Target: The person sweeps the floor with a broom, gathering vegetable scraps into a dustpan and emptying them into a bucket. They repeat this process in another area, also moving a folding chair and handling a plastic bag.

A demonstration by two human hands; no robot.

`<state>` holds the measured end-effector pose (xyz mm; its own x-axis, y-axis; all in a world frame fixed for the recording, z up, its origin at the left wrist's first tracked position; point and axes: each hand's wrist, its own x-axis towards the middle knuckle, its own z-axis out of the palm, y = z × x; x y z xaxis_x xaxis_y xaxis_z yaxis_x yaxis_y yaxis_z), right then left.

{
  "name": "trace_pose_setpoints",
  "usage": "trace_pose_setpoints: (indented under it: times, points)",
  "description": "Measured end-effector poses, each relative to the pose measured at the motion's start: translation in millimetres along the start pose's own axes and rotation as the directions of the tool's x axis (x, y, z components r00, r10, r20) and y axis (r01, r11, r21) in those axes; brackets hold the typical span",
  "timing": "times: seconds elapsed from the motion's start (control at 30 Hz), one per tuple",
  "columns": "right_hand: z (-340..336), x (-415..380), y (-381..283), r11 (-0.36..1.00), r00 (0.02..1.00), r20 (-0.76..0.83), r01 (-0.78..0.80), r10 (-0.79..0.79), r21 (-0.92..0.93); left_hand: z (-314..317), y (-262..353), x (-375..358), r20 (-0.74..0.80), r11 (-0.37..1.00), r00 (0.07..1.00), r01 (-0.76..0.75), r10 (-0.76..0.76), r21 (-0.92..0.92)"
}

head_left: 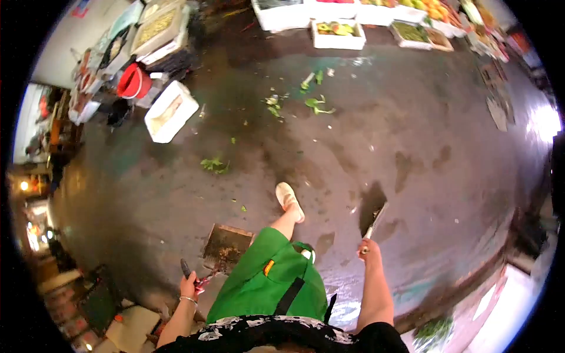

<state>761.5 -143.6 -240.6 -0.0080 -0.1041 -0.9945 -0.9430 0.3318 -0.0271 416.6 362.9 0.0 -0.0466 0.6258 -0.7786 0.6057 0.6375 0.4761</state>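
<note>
- The floor (412, 129) is dark, wet concrete with puddle stains, and green leaf scraps (318, 105) lie scattered on it.
- The place is a market: white foam boxes (338, 34) with produce stand in a row along the far edge, well beyond the person's shoe (288, 197).
- A red bucket (134, 81) and one more white box (170, 112) stand far from the shoe, on its left side.
- The left hand (189, 287) is closed around the handle of a dustpan (226, 246); the pan itself lies flat on the floor, just ahead of the fingers and near the shoe, on its left.
- The right hand (369, 250) grips the handle of a broom (373, 213) with fingers wrapped tight; the dark brush head points forward from the fingers, to the right of the shoe.
- A green apron (268, 282) hangs between both hands.
</note>
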Motion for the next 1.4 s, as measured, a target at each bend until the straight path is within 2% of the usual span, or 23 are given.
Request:
trace_pose_setpoints:
  times: [0.03, 0.1, 0.2, 0.23, 0.27, 0.33, 0.47, 0.57, 0.67, 0.77, 0.8, 0.83, 0.87, 0.93, 1.0, 1.03, 1.07, 1.17, 1.2, 1.27, 1.33, 1.37, 1.4]
  points:
    - [35, 8, -4, 0.998, 0.998, 0.03, -0.054, 0.054, 0.014, 7, 11, 1, -0.006, 0.999, 0.999, 0.045, -0.045, -0.017]
    - [128, -34, -9, 0.987, 0.991, 0.059, 0.122, -0.117, -0.101, 19, 38, 8, 0.066, 0.989, 0.989, 0.133, -0.129, -0.058]
    - [241, -37, -14, 0.884, 0.951, 0.174, 0.303, -0.255, -0.356, 35, 64, 13, 0.003, 0.986, 0.991, 0.131, -0.132, -0.105]
    - [284, -79, -26, 0.904, 0.936, 0.24, 0.321, -0.257, -0.284, 28, 61, 29, 0.054, 0.976, 0.984, 0.176, -0.171, -0.126]
    - [310, -61, -27, 0.844, 0.925, 0.237, 0.371, -0.298, -0.387, 39, 73, 22, 0.055, 0.972, 0.979, 0.202, -0.197, -0.123]
    - [353, -65, -40, 0.89, 0.886, 0.393, 0.367, -0.246, -0.27, 74, 114, 7, -0.078, 0.993, 0.994, 0.073, -0.081, -0.097]
    - [375, -125, -101, 0.947, 0.884, 0.466, 0.181, -0.039, -0.264, 78, 125, 20, 0.036, 0.974, 0.999, 0.019, -0.011, -0.227]
    - [376, -130, -148, 0.811, 0.902, 0.371, 0.38, -0.22, -0.444, 101, 157, 12, 0.019, 0.96, 0.999, 0.041, -0.037, -0.278]
    - [392, -111, -206, 0.632, 0.849, 0.319, 0.527, -0.421, -0.569, 124, 180, 4, -0.039, 0.951, 0.999, 0.013, -0.026, -0.309]
    - [444, -55, -247, 0.579, 0.877, 0.219, 0.452, -0.428, -0.678, 150, 187, 4, -0.05, 0.925, 0.997, 0.042, -0.066, -0.377]
    - [473, -56, -242, 0.534, 0.907, 0.166, 0.368, -0.387, -0.761, 152, 189, 1, -0.048, 0.913, 0.994, 0.075, -0.103, -0.401]
    - [478, 2, -220, 0.354, 0.847, 0.294, 0.467, -0.442, -0.811, 148, 181, 0, -0.062, 0.894, 0.996, 0.034, -0.069, -0.447]
    - [476, 66, -190, 0.273, 0.875, 0.381, 0.461, -0.298, -0.844, 149, 171, 1, -0.106, 0.881, 0.986, 0.064, -0.129, -0.469]
    - [535, -28, -133, 0.536, 0.966, 0.231, 0.259, -0.12, -0.804, 158, 177, -5, -0.127, 0.87, 0.976, 0.096, -0.178, -0.484]
    - [546, -39, -97, 0.155, 0.856, 0.452, 0.496, -0.253, -0.854, 167, 192, -15, -0.135, 0.858, 0.972, 0.098, -0.19, -0.504]
    - [547, -51, -97, 0.096, 0.83, 0.512, 0.541, -0.22, -0.836, 170, 198, -20, -0.139, 0.848, 0.97, 0.098, -0.197, -0.521]
    - [546, -64, -104, 0.095, 0.824, 0.54, 0.559, -0.169, -0.824, 164, 202, -24, -0.146, 0.844, 0.968, 0.099, -0.204, -0.527]
    - [526, -99, -172, 0.358, 0.855, 0.518, 0.49, -0.019, -0.795, 177, 214, -37, -0.228, 0.843, 0.942, 0.09, -0.244, -0.53]
    - [536, -156, -199, 0.494, 0.913, 0.407, 0.347, 0.015, -0.797, 180, 215, -37, -0.238, 0.834, 0.937, 0.088, -0.255, -0.545]
    - [507, -120, -233, 0.12, 0.883, 0.416, 0.447, -0.217, -0.886, 184, 210, -41, -0.252, 0.827, 0.929, 0.091, -0.272, -0.555]
    - [516, -109, -278, 0.167, 0.848, 0.409, 0.482, -0.338, -0.86, 185, 214, -41, -0.269, 0.813, 0.918, 0.089, -0.29, -0.576]
    - [529, -99, -299, 0.153, 0.847, 0.427, 0.49, -0.316, -0.858, 189, 212, -42, -0.289, 0.813, 0.906, 0.095, -0.31, -0.575]
    - [546, -86, -320, 0.298, 0.835, 0.404, 0.52, -0.373, -0.8, 189, 209, -43, -0.309, 0.812, 0.891, 0.104, -0.332, -0.574]
